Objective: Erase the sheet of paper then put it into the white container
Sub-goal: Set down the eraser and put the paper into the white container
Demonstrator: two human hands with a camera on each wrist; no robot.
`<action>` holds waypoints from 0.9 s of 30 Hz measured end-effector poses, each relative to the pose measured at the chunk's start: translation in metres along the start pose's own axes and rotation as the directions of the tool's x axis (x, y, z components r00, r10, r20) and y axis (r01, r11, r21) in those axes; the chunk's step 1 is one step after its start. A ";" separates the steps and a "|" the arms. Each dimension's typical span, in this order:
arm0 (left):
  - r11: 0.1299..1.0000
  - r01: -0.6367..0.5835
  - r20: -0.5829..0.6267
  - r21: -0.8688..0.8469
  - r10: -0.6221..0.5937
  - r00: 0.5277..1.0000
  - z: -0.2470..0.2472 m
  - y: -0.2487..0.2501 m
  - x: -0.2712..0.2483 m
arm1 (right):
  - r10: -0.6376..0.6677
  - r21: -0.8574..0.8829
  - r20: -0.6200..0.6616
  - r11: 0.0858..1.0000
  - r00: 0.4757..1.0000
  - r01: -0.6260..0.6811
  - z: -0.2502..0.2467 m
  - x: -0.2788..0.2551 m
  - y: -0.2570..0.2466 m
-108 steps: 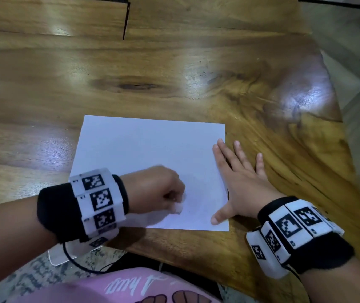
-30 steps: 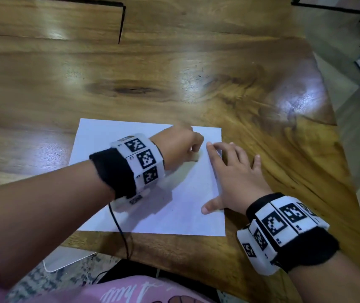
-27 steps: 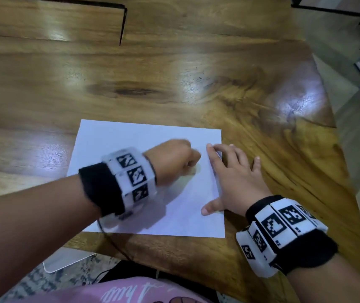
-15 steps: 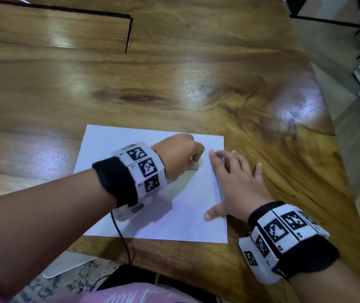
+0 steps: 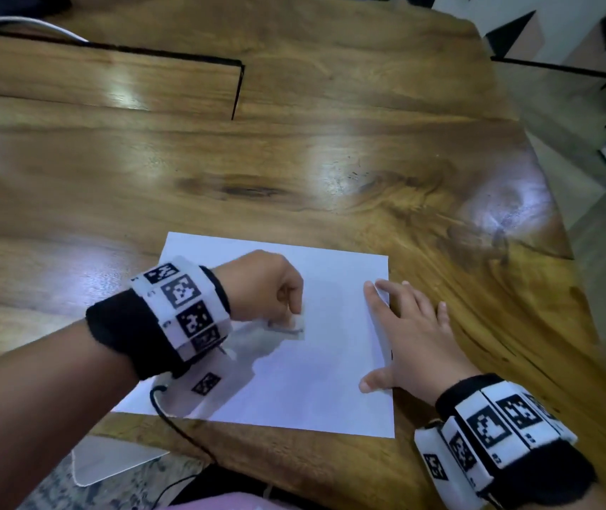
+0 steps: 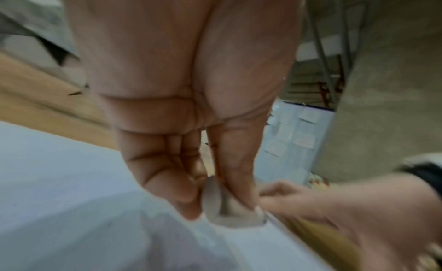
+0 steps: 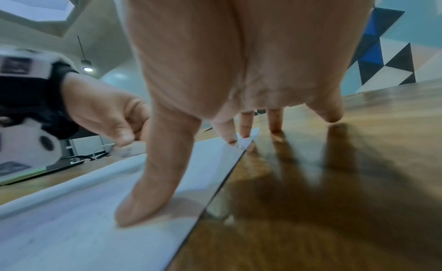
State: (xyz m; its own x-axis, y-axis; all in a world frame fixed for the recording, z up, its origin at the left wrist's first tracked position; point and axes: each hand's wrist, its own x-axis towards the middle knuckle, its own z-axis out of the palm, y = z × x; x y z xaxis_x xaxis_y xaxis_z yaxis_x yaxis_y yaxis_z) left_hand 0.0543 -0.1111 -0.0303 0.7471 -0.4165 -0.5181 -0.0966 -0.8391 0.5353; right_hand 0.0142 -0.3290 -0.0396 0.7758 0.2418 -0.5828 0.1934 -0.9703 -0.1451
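A white sheet of paper [image 5: 316, 369] lies flat near the front edge of the wooden table [image 5: 331, 160]. My left hand [image 5: 268, 288] hovers over the sheet's middle and pinches a small white eraser [image 5: 296, 323], whose lower end touches the paper. In the left wrist view the eraser [image 6: 222, 205] sits between thumb and curled fingers. My right hand [image 5: 408, 336] lies flat with straight, spread fingers on the sheet's right edge, thumb [image 7: 153, 176] on the paper, outer fingers on the wood. No white container is in view.
A dark slit [image 5: 237, 90] cuts the tabletop at the back left. A white cable [image 5: 25, 25] runs at the far left corner. The table's right edge [image 5: 552, 222] drops to the floor. A pale flat object [image 5: 110, 461] lies below the front edge.
My left hand with the eraser has moved left and toward me, away from the right hand's fingertips to the sheet's middle. The right hand stays pressed on the right edge.
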 end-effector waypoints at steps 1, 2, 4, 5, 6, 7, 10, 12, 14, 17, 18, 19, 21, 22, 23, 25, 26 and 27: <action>0.993 0.019 -0.034 -0.117 -0.023 0.999 -0.008 -0.005 0.005 | 0.000 -0.006 -0.003 1.000 1.000 0.000 -0.001 -0.001 0.000; 0.973 0.033 -0.069 -0.230 -0.050 0.996 -0.016 -0.010 0.011 | 0.001 -0.014 -0.010 1.000 1.000 -0.001 -0.002 0.000 -0.001; 0.910 0.053 -0.187 -0.412 -0.141 0.972 -0.031 -0.017 0.024 | 0.007 -0.025 -0.035 1.000 0.999 -0.008 -0.004 0.000 -0.004; 0.868 0.055 -0.268 -0.493 -0.211 0.940 -0.038 -0.018 0.031 | 0.009 -0.026 -0.048 1.000 0.999 -0.010 -0.005 0.000 -0.006; 0.822 0.054 -0.339 -0.566 -0.292 0.894 -0.044 -0.019 0.039 | 0.007 -0.025 -0.060 1.000 0.998 -0.009 -0.006 0.001 -0.008; 0.772 0.056 -0.382 -0.634 -0.375 0.845 -0.050 -0.019 0.046 | 0.001 -0.024 -0.072 1.000 0.997 -0.003 -0.007 0.001 -0.010; 0.644 0.063 -0.393 -0.762 -0.539 0.745 -0.057 -0.022 0.067 | -0.014 0.012 -0.124 1.000 0.992 0.016 -0.009 0.005 -0.014; 0.612 0.078 -0.395 -0.787 -0.597 0.698 -0.058 -0.024 0.077 | -0.011 0.033 -0.181 0.999 0.983 0.018 -0.011 0.009 -0.013; 0.614 0.111 -0.404 -0.781 -0.634 0.660 -0.058 -0.027 0.085 | 0.012 0.053 -0.254 0.999 0.967 0.001 -0.015 0.015 -0.011; 0.662 0.136 -0.441 -0.737 -0.623 0.646 -0.056 -0.033 0.088 | 0.093 0.098 -0.325 0.993 0.941 -0.065 -0.023 0.028 -0.008; 0.690 0.152 -0.441 -0.708 -0.600 0.668 -0.055 -0.032 0.087 | 0.116 0.108 -0.332 0.991 0.936 -0.085 -0.025 0.033 -0.008; 0.711 0.167 -0.440 -0.683 -0.583 0.683 -0.055 -0.031 0.084 | 0.131 0.116 -0.332 0.989 0.934 -0.097 -0.026 0.038 -0.008; 0.709 0.184 -0.438 -0.681 -0.596 0.673 -0.055 -0.025 0.074 | 0.141 0.120 -0.328 0.987 0.934 -0.106 -0.028 0.045 -0.008; 0.702 0.191 -0.439 -0.686 -0.609 0.660 -0.055 -0.024 0.070 | 0.144 0.123 -0.329 0.986 0.933 -0.109 -0.029 0.048 -0.008; 0.687 0.199 -0.429 -0.699 -0.625 0.652 -0.056 -0.021 0.065 | 0.152 0.131 -0.330 0.985 0.932 -0.115 -0.031 0.051 -0.008; 0.709 0.198 -0.447 -0.677 -0.609 0.655 -0.054 -0.022 0.056 | 0.172 0.159 -0.322 0.979 0.931 -0.125 -0.034 0.055 -0.008; 0.739 0.203 -0.469 -0.642 -0.589 0.659 -0.051 -0.023 0.051 | 0.177 0.175 -0.314 0.976 0.933 -0.126 -0.035 0.057 -0.008; 0.768 0.209 -0.492 -0.605 -0.568 0.660 -0.046 -0.025 0.045 | 0.179 0.191 -0.307 0.974 0.935 -0.124 -0.036 0.058 -0.007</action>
State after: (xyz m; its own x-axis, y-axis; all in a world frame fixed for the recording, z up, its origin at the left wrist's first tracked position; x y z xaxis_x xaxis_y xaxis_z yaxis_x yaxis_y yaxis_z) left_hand 0.1205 -0.0926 -0.0359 0.8713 0.3742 -0.3174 0.4805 -0.5197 0.7064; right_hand 0.0797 -0.3077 -0.0438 0.9442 0.0522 -0.3252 -0.0224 -0.9749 -0.2217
